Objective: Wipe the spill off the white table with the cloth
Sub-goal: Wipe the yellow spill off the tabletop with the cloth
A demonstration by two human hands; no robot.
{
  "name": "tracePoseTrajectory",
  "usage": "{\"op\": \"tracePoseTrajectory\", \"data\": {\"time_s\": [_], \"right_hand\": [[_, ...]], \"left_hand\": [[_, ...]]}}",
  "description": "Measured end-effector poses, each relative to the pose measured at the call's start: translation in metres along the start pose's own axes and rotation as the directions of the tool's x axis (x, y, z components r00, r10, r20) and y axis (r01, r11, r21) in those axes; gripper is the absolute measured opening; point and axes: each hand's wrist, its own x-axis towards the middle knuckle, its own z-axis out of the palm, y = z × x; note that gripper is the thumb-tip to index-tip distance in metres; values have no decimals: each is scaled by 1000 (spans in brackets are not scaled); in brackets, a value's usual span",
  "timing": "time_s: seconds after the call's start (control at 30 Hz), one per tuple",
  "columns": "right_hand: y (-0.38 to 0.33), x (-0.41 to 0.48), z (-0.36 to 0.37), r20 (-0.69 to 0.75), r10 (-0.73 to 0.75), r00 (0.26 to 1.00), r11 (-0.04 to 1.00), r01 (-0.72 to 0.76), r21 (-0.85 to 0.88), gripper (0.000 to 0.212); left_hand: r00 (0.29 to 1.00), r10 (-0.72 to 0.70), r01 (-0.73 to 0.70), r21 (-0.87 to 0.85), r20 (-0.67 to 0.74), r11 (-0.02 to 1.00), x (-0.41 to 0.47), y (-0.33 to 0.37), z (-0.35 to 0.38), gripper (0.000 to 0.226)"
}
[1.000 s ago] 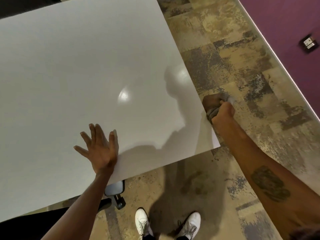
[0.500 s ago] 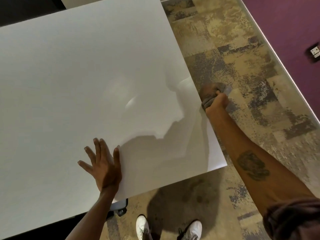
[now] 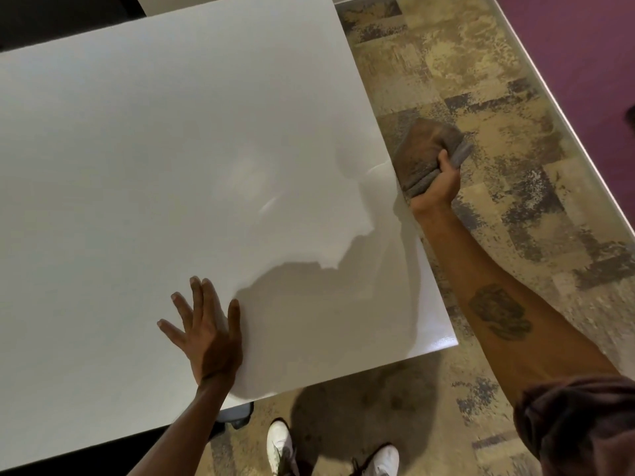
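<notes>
The white table (image 3: 171, 149) fills the left and middle of the view, glossy, with no spill that I can make out. My right hand (image 3: 437, 187) grips a folded grey cloth (image 3: 424, 152) with a brown stain on its upper face, held at the table's right edge, mostly over the floor. My left hand (image 3: 206, 331) lies flat on the tabletop near the front edge, fingers spread. My shadow falls across the table's near right part.
Mottled beige and grey carpet (image 3: 498, 115) lies right of the table. A purple wall (image 3: 584, 46) with a pale baseboard runs along the far right. My white shoes (image 3: 280, 444) stand by the front edge, beside a chair caster (image 3: 237, 415) under the table.
My right hand has moved with the cloth farther along the table's right edge, and the stained face now shows. My left hand stays flat on the table.
</notes>
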Motion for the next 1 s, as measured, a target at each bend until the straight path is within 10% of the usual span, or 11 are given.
{"op": "tracePoseTrajectory", "data": {"time_s": [0.13,0.23,0.33,0.47,0.83,1.0], "right_hand": [[-31,-6,24,161,-190,968,945,225,-238,43],[-46,-8,48,445,-271,854,535,518,-668,46],[-36,-12,57,627,-14,779,89,625,-775,48],[4,-17,36,618,208,758,-180,651,-737,46],[15,-56,3,621,154,769,-119,638,-761,36],[70,-106,-11,514,-124,849,-53,512,-857,43]], "left_hand": [[1000,-5,5,-37,11,999,1,-5,3,81],[1000,-4,5,-41,16,999,2,-6,6,82],[1000,0,0,-48,2,999,1,-6,5,86],[997,44,-44,-5,-62,999,0,-6,5,90],[996,33,-34,-18,-78,999,3,-11,10,79],[999,26,-28,-46,-35,999,2,-12,6,79]]}}
